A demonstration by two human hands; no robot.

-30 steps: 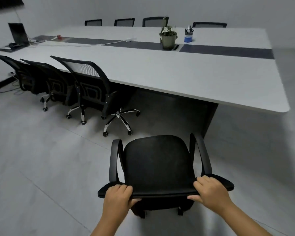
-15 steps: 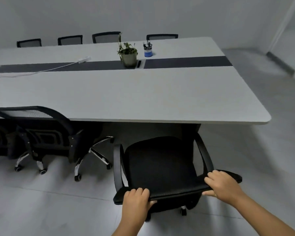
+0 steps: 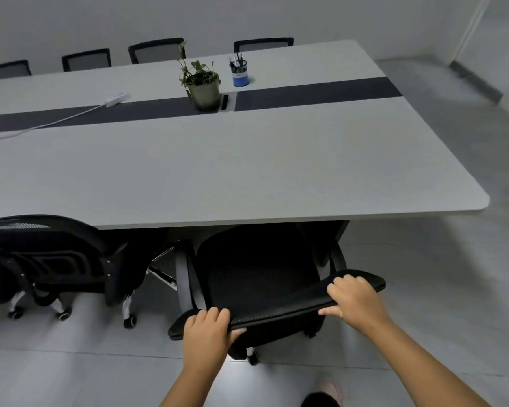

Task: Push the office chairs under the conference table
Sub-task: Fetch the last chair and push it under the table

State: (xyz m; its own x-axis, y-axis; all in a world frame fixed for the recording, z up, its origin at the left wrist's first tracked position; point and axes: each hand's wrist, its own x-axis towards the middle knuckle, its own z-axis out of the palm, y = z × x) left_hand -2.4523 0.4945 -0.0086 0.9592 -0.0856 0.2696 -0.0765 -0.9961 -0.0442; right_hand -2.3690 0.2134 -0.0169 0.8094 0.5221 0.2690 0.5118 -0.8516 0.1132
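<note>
Two hands (image 3: 207, 333) (image 3: 353, 298) on one chair (image 3: 256, 277)

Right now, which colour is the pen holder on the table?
Blue pen holder, clearest in the head view.

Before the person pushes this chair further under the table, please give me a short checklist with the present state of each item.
1. Left hand grips the chair backrest: ok.
2. Right hand grips the backrest: ok.
3. Seat front already under the conference table edge: ok.
4. Armrests pass below the tabletop: cannot tell.
5. Gap to the neighbouring chair: ok.
6. Casters free of obstacles: cannot tell, mostly hidden.
</note>
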